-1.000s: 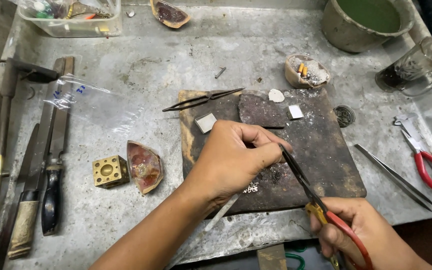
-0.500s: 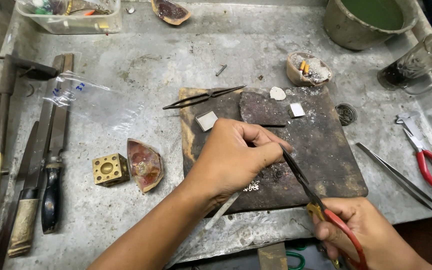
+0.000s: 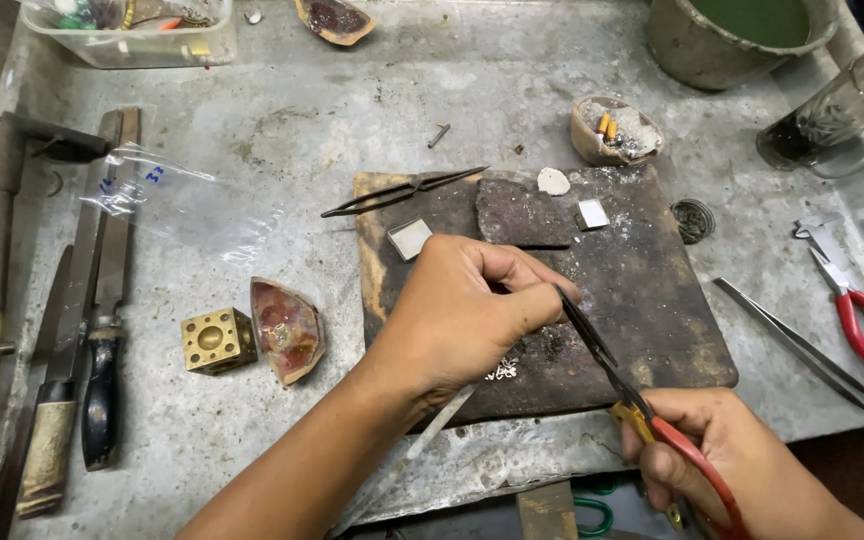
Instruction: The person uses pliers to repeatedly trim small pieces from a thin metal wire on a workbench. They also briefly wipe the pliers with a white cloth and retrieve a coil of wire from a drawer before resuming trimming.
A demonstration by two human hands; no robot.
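Snips (image 3: 592,335) tips are at my left fingertips (image 3: 552,300), over the dark block (image 3: 652,320) mid-bench. Whatever I'm cutting is pinched in there and too small to make out, probably thin wire or sheet. Tiny bright clippings (image 3: 502,371) lie on the block just below that hand.

Left hand (image 3: 462,310): curled shut, thumb and forefinger pinching at the blades; contents hidden. Right hand (image 3: 722,470): closed round the red handles (image 3: 692,465) at the bench edge. Blades look nearly shut, can't tell if they're fully closed.

How I'd do it well, my judgement:
- keep the left wrist planted on the block so the piece doesn't wander
- cut near the tips, small bites, fingertip clear of the blades
- stay low over the block so offcuts land with the clippings, not on the metal bench (image 3: 282,140)

Around it: two small pale squares (image 3: 409,238) on the block's far side, tweezers (image 3: 402,192) across its top-left corner, brass cube (image 3: 214,340) and a broken shell dish (image 3: 285,328) to the left, files (image 3: 82,330) at far left, second red pliers (image 3: 857,315) well right.
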